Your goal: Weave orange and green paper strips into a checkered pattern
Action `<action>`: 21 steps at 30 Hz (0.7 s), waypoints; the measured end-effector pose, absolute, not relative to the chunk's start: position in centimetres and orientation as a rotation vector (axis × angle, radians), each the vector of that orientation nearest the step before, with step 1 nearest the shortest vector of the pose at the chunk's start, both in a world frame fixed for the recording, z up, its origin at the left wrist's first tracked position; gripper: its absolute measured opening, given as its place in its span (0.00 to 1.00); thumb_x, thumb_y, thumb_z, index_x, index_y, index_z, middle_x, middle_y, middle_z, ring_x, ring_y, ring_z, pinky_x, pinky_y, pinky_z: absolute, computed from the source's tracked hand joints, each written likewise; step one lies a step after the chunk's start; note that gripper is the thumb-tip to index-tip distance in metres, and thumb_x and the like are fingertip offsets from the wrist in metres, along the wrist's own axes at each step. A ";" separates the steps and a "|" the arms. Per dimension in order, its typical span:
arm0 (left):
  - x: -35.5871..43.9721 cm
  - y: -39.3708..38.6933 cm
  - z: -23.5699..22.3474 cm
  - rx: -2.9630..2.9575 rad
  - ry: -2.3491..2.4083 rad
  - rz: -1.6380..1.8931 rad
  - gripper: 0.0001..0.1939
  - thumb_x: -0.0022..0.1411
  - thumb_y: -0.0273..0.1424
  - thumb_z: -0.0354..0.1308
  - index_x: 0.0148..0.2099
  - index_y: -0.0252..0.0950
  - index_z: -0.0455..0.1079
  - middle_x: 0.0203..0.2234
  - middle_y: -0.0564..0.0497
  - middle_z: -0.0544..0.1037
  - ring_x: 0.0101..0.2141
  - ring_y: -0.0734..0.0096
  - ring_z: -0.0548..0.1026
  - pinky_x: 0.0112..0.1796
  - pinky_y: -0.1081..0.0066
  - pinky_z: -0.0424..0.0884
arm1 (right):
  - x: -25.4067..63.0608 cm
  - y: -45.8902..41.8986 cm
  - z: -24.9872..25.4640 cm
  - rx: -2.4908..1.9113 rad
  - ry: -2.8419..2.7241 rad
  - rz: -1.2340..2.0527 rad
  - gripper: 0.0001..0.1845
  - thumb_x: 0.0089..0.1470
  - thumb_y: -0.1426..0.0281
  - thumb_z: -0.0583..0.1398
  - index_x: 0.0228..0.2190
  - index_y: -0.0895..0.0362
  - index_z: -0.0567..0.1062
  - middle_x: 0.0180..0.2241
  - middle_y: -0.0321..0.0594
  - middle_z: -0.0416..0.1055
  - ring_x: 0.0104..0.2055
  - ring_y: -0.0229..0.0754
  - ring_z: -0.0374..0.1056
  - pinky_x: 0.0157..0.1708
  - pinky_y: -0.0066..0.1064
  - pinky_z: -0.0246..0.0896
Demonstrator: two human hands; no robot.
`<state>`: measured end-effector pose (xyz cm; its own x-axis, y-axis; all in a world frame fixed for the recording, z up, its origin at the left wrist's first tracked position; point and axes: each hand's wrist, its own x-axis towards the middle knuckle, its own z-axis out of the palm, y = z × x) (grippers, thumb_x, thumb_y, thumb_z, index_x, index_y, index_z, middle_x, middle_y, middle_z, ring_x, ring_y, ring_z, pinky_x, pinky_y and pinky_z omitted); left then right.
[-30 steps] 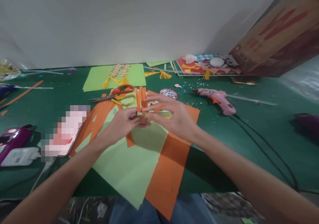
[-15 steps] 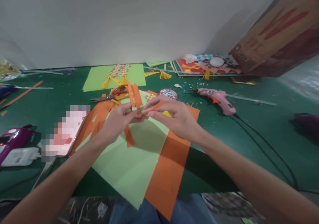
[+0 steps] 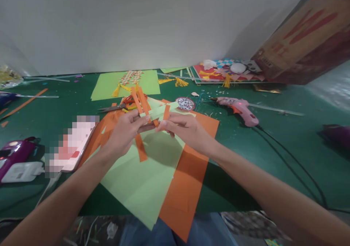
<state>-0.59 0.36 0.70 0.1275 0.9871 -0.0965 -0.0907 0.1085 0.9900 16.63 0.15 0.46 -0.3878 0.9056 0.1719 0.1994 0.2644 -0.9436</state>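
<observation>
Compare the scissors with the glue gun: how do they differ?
The scissors have red and yellow handles; the glue gun is mainly pink. The scissors lie beyond the left hand, partly hidden by orange strips; the glue gun lies right of the right hand, in full view. Both point leftward in the picture, neither held.

"What sort of place is it?"

"A craft workspace; whether home or workshop, I can't tell."

"What shows that?"

"Cut paper strips (image 3: 145,102), scissors (image 3: 120,107) and loose sheets (image 3: 188,173) crowd the middle of the green tabletop (image 3: 287,158). A pink glue gun (image 3: 243,105) lies right of them. Checkered pieces (image 3: 132,77) and yellow tassels (image 3: 181,82) line the far edge."

"Below?"

"Scraps (image 3: 112,230), beyond the near edge."
</observation>
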 end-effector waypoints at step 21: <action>-0.9 0.4 0.7 1.053 1.009 1.094 0.06 0.53 0.32 0.62 0.29 0.35 0.72 0.29 0.54 0.77 0.34 0.71 0.76 0.44 0.67 0.72 | 16.5 0.6 -0.1 -1.171 -1.452 1.621 0.15 0.39 0.61 0.66 0.15 0.58 0.69 0.17 0.29 0.60 0.21 0.30 0.55 0.24 0.28 0.49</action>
